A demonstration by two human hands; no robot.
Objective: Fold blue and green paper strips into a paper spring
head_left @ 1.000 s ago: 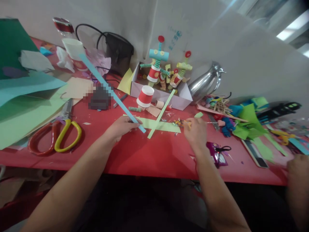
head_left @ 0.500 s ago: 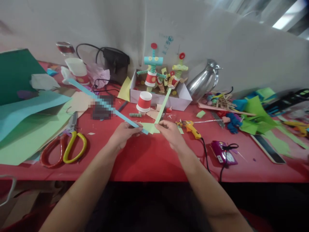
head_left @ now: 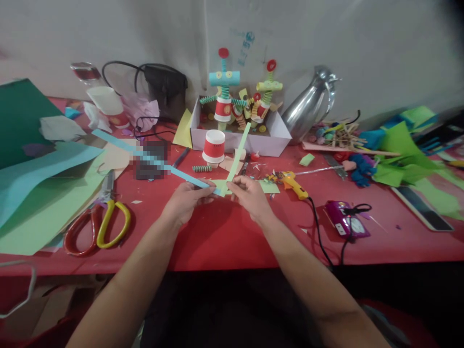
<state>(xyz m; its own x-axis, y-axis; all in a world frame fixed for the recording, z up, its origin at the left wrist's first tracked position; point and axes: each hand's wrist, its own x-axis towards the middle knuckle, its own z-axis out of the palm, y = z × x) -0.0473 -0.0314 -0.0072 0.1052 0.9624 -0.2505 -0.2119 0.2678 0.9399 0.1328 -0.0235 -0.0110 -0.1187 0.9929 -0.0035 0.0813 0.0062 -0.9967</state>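
My left hand [head_left: 185, 199] pinches a long blue paper strip [head_left: 190, 178] near its lower right end. In my right hand [head_left: 252, 194], thumb and fingers close on a light green paper strip [head_left: 238, 155] that points up and away. The lower ends of the two strips meet between my hands, over a pale green piece of paper [head_left: 270, 186] on the table. Just beyond them stand a red and white paper cup [head_left: 213, 147] and a small green paper spring [head_left: 202, 168].
Scissors [head_left: 101, 222] and coloured sheets [head_left: 54, 208] lie left. A white box [head_left: 239, 142] with paper-cup figures stands behind. To the right are a yellow glue gun [head_left: 295, 185], a purple power socket [head_left: 344, 220], a phone [head_left: 422, 208] and a steel jug [head_left: 310, 106].
The view has shifted slightly. The green strip's lower end has come closer to the end of the blue strip, and both hands keep their hold.
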